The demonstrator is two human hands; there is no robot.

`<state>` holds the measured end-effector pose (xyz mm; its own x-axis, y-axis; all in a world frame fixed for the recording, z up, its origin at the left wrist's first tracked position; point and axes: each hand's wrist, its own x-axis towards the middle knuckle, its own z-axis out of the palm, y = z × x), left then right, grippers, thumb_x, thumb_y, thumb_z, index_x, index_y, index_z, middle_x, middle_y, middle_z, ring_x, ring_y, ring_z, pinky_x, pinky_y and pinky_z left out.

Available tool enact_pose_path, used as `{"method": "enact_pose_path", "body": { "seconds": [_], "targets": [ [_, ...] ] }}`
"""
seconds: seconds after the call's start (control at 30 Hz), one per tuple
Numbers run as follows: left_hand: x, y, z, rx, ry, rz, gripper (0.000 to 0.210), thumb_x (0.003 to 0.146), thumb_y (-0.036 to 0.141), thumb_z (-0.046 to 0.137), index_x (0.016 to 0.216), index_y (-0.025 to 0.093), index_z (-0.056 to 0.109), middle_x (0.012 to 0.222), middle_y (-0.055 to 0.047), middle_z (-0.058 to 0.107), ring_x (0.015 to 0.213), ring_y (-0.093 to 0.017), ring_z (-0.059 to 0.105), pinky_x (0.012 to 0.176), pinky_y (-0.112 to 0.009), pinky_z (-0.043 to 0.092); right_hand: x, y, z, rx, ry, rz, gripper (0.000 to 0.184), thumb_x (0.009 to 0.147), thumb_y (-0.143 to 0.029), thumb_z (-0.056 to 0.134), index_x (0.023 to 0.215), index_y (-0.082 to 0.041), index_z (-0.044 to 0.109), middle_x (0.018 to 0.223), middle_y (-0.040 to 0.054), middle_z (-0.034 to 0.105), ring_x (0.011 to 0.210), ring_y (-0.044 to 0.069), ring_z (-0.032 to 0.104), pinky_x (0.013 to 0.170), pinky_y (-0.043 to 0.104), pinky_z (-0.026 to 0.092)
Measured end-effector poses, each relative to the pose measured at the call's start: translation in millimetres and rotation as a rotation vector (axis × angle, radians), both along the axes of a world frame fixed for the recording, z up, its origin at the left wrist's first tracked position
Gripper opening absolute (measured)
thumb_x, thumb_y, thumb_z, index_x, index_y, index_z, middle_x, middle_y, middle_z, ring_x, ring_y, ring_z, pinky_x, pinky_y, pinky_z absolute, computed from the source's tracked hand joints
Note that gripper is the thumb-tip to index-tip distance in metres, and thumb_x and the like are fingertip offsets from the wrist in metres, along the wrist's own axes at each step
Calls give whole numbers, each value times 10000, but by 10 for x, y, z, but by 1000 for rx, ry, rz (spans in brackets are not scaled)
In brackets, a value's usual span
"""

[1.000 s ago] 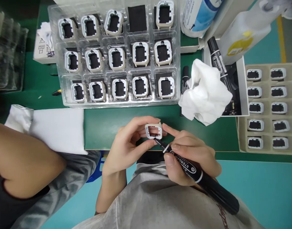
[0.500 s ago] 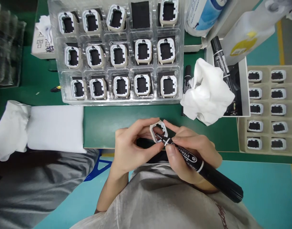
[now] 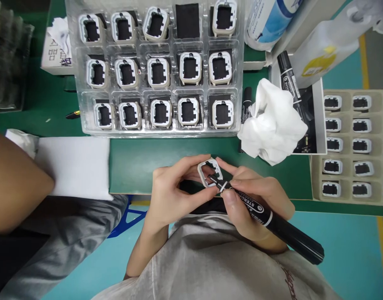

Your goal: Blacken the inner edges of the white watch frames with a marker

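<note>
White frame (round-cornered, open-centred) shows notches along its inner edge.

"STERDA" (rest unclear) on black marker

Left hand pinching a white rounded-square plastic frame, right hand holding a black cylindrical marker, tip at the frame, clear rectangular plastic tray beyond both hands.
</note>
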<state>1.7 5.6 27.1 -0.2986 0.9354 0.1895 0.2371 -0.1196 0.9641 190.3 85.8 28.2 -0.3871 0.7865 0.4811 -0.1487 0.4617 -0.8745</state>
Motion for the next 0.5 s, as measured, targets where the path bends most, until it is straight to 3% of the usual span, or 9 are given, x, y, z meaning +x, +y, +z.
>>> {"method": "enact_pose_path", "body": {
  "seconds": [0.37, 0.5],
  "targets": [
    [-27, -48, -81, -33, 61, 38, 590, 928, 249, 1153, 1471, 313, 929, 1125, -34, 986, 951, -257, 988, 934, -314, 851, -25, 10, 0, 36, 31, -6, 381, 927, -17, 904, 1190, -282, 827, 838, -68, 833, 643, 179, 827, 1133, 618, 860],
    [-44, -19, -62, -47, 1, 15, 598, 878, 362, 1202, 1411, 285, 943, 1114, -50, 984, 929, -263, 984, 905, -313, 849, -38, 28, 15, 59, 17, -23, 379, 927, -21, 877, 1195, -284, 823, 812, -70, 820, 626, 172, 809, 1105, 596, 871]
  ]
}}
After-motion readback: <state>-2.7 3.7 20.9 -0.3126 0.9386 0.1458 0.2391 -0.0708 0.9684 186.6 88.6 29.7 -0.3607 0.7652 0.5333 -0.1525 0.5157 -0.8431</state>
